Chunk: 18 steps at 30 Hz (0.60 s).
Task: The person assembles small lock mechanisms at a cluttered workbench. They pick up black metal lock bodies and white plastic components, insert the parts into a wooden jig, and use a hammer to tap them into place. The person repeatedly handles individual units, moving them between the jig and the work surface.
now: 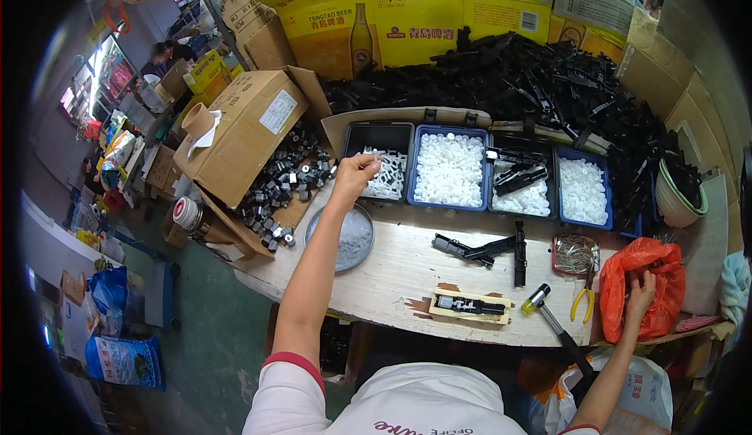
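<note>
My left hand [356, 178] is raised at the near-left edge of a black bin [381, 135] of white plastic pieces, finger and thumb pinched together. Whatever is in the pinch is too small to make out. On the far right, my right hand [641, 294] reaches into the mouth of a red plastic bag [663, 256], its fingers apart and their tips partly hidden. A black mechanism part [470, 305] lies in a pale wooden holder [443, 314] at the table's front. Behind it rest black jointed parts [478, 250] and an upright-lying black bar [520, 255].
A hammer [546, 309], yellow-handled pliers [583, 303] and a dish of metal pins [574, 255] lie beside the bag. Blue bins [413, 170] of white pieces line the back, before a black parts heap [517, 82]. A round grey tray [368, 255] and a tipped carton [243, 137] stand left.
</note>
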### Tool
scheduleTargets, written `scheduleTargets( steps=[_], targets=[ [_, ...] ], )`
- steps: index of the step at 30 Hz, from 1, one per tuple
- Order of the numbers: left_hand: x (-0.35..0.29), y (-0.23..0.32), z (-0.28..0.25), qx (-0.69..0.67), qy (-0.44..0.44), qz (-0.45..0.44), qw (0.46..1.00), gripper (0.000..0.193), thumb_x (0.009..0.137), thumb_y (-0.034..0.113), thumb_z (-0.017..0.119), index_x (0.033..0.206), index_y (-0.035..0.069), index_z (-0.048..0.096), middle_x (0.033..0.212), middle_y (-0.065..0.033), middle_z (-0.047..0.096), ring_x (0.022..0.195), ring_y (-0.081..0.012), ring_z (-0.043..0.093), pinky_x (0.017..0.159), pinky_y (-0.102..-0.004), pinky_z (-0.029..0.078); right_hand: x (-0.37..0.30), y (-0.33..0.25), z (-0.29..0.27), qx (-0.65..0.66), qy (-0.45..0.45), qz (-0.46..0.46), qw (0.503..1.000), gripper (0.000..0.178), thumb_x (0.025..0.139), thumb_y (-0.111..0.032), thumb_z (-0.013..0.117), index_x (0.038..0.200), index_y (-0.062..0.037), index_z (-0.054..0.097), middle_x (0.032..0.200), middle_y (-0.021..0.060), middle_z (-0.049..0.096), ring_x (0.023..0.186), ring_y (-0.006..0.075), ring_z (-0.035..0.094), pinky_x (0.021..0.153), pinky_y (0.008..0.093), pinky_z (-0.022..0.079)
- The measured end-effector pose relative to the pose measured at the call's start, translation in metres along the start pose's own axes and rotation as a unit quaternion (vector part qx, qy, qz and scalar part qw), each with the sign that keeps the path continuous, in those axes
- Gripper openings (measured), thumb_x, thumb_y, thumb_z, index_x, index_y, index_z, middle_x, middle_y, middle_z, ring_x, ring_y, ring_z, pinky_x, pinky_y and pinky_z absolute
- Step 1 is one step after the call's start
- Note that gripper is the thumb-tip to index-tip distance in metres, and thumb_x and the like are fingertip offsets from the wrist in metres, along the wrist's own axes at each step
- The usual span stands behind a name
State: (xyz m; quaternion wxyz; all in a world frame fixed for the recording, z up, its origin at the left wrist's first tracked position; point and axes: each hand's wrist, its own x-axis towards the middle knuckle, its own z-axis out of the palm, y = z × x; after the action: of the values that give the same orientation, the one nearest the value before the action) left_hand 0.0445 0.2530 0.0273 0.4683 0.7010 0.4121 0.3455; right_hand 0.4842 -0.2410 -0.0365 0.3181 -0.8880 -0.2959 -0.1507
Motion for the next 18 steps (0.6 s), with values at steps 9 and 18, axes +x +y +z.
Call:
scheduleTargets(
  steps=[9, 18],
  targets=[
    [-0.114, 0.007, -0.036, 0.046, 0.033, -0.001, 0.998, 0.015, 0.077, -0.004, 0.058, 0.091, -0.003, 0.063, 0.080, -0.0068, 0.057, 0.067, -0.0157, 0.061, 0.057, -0.0253, 0.048, 0.005, -0.005, -0.041, 0.485, 0.042, 0.133, 0.863, 0.025, 0.093, -0.018, 0.046, 0.116, -0.0062, 0.048, 0.092, 0.0015, 0.055, 0.081, 0.0075, 0.053, 0.072, 0.0219, 0.044],
    [-0.143, -0.024, -0.027, 0.340, 0.035, 0.137, 0.930, 0.014, 0.070, -0.006, 0.059, 0.081, -0.001, 0.064, 0.076, -0.0147, 0.053, 0.070, -0.0313, 0.055, 0.063, -0.0367, 0.045, -0.010, -0.087, -0.039, 0.053, 0.022, -0.072, 0.996, 0.038, 0.090, -0.010, 0.048, 0.125, -0.0019, 0.038, 0.103, 0.0085, 0.051, 0.092, 0.0172, 0.050, 0.082, 0.0284, 0.040]
  ],
)
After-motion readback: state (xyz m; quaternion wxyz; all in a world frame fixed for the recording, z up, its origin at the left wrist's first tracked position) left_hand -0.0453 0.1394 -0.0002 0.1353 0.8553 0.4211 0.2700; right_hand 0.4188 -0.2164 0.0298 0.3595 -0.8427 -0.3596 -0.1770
